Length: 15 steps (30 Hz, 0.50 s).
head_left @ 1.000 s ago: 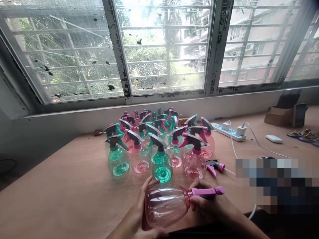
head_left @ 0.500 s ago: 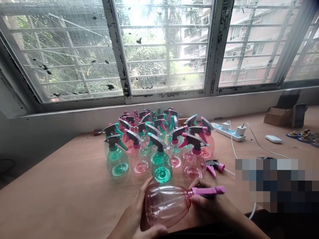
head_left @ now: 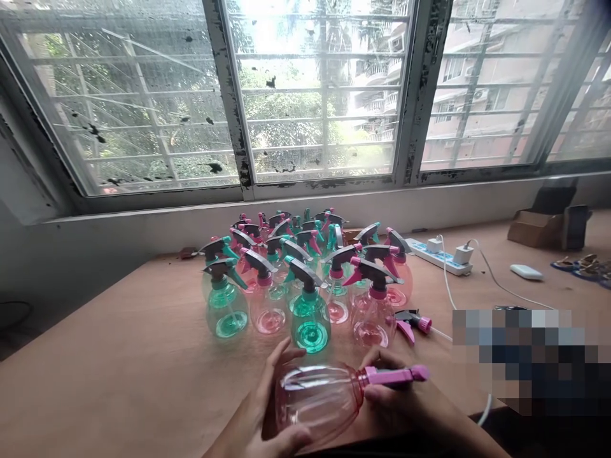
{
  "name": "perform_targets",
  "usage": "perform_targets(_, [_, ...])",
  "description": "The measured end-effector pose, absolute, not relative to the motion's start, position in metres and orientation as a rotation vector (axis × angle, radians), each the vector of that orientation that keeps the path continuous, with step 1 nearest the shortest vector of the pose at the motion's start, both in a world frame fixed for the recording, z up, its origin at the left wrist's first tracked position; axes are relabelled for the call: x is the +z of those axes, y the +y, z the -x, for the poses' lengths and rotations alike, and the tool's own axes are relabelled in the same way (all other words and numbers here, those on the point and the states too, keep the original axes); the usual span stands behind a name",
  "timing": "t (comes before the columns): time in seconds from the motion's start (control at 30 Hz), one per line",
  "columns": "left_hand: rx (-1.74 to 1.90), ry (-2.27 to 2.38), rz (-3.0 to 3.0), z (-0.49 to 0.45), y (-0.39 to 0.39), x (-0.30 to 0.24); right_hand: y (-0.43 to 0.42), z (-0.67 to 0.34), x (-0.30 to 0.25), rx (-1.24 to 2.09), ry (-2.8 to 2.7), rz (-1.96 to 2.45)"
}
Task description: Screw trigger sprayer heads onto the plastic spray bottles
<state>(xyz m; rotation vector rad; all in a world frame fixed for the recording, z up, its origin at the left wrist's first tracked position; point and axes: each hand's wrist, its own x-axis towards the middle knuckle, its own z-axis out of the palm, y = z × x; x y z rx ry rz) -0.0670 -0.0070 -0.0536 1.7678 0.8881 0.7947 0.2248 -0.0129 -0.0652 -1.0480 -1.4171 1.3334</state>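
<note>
A clear pink spray bottle [head_left: 319, 402] lies on its side in the air near the table's front edge, its base to the left. Wrapped round the base end is my left hand [head_left: 268, 397], thumb below and fingers above. My right hand [head_left: 403, 402] grips the spray head [head_left: 394, 376] at the bottle's neck; its pink trigger faces up and the nozzle points right. Whether the collar is fully screwed on cannot be seen under my fingers. Just beyond stand a green spray bottle [head_left: 310, 324] and a pink spray bottle [head_left: 373, 321], both upright with heads on.
Several more green and pink spray bottles [head_left: 271, 302] stand grouped towards the window. A loose spray head [head_left: 413, 323] lies right of them. Farther right are a power strip [head_left: 439, 256] with white cables, a white case [head_left: 526, 272] and a cardboard box [head_left: 537, 228]. A blurred patch covers the lower right.
The held bottle is slightly lower in view, and my left fingers have lifted and shifted a little over its base end. My right hand stays at the neck. The standing bottles keep their places.
</note>
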Motion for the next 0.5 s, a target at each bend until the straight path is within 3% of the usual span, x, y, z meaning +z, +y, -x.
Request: perform_targets(0.5, [0.808,0.900,-1.782,0.066,-0.008,-0.057,-0.011,-0.225,-0.066,1.376,-1.361,1.048])
